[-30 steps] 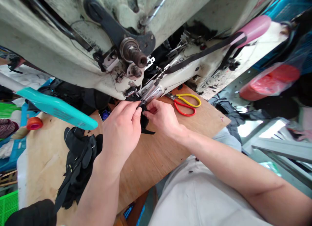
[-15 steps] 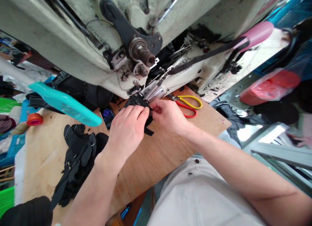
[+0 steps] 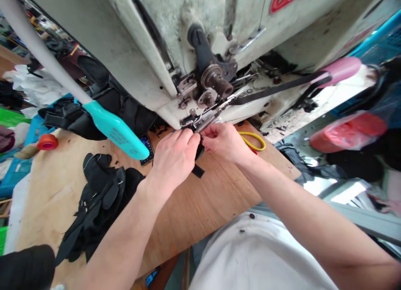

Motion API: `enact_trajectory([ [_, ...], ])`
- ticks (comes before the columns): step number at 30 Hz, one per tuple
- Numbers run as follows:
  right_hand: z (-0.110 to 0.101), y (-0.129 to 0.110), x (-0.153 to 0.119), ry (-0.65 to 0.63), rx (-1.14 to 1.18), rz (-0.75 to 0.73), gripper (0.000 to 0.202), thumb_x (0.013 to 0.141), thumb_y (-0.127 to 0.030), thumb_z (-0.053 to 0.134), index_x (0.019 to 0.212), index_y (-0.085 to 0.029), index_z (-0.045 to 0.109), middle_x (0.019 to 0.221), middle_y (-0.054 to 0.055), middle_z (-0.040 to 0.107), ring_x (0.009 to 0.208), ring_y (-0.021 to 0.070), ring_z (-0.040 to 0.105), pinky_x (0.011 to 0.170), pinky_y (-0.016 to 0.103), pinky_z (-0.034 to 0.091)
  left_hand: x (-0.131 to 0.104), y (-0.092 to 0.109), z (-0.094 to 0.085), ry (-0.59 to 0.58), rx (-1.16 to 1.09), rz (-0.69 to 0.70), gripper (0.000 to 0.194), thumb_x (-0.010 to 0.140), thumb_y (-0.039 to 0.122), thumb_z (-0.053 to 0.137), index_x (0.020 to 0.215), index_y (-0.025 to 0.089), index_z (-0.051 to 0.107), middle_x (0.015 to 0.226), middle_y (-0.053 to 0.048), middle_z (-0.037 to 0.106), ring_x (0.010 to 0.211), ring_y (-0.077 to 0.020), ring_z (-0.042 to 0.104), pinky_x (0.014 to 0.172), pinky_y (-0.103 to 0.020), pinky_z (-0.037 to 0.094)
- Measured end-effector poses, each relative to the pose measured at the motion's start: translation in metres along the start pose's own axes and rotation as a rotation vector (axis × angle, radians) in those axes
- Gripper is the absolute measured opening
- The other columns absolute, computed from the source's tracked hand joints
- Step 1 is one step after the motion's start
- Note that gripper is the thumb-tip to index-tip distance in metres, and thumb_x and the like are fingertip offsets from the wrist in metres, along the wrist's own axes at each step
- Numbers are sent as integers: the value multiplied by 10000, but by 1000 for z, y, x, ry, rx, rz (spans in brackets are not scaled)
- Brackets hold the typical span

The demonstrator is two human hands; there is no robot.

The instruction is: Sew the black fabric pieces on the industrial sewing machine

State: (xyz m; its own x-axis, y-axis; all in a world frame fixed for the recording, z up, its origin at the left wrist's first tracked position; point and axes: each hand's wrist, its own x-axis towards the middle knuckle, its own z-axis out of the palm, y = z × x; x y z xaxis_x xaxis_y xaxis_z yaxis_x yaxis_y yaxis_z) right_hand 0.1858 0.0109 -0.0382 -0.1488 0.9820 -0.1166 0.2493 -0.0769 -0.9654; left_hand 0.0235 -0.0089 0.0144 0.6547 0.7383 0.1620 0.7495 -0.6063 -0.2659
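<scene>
My left hand [image 3: 175, 156] is closed over a black fabric piece [image 3: 198, 171] just below the presser-foot area of a sewing machine [image 3: 175, 110]. Most of that fabric is hidden beneath my fingers; a short strip end sticks out toward me. From the other side, my right hand [image 3: 224, 143] pinches the fabric's edge with thumb and forefinger, close by the metal binding guide [image 3: 205, 122]. Black tape [image 3: 275, 91] runs along the machine arm to this guide. Scissors with yellow and red handles [image 3: 259, 142] lie partly hidden behind my right hand.
A heap of black fabric pieces [image 3: 103, 190] lies on the wooden table [image 3: 200, 210] at left. Over the table hangs a turquoise-ended bar [image 3: 117, 131], with a phone [image 3: 147, 150] beneath its tip. An orange thread spool [image 3: 47, 142] sits at the far left.
The whole view has shifted, so the machine sits further right. Both hands keep their hold at the guide, and my right hand now covers more of the scissors.
</scene>
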Motion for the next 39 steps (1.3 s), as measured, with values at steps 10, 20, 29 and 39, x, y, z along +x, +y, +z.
enact_trajectory([
  [10,40,-6,-36,259,-300,-22,338,781,-337,630,1074,-184,558,1078,105,670,829,225,615,662,308,435,12,-4,-19,-211,39,-6,257,949,123,491,1122,165,677,1025,-78,695,902,-257,679,667,-343,503],
  [20,22,1,-35,183,-350,-33,159,782,-150,566,920,-193,635,929,50,714,756,186,603,636,280,369,-2,-7,-10,-31,20,71,262,953,140,531,1167,164,680,1002,-68,715,918,-254,665,694,-368,523],
  [29,6,1,-33,97,-320,-96,142,881,-240,648,751,-183,666,708,0,661,630,135,530,608,254,330,2,-11,-13,-95,39,129,262,968,155,520,1174,158,681,981,-76,708,915,-248,657,728,-360,522],
  [39,4,7,-22,61,-130,10,209,755,-297,760,693,-177,601,596,-51,561,549,97,450,531,228,294,-3,-13,-8,-43,34,160,266,964,162,520,1172,160,685,974,-75,707,887,-245,627,728,-370,516],
])
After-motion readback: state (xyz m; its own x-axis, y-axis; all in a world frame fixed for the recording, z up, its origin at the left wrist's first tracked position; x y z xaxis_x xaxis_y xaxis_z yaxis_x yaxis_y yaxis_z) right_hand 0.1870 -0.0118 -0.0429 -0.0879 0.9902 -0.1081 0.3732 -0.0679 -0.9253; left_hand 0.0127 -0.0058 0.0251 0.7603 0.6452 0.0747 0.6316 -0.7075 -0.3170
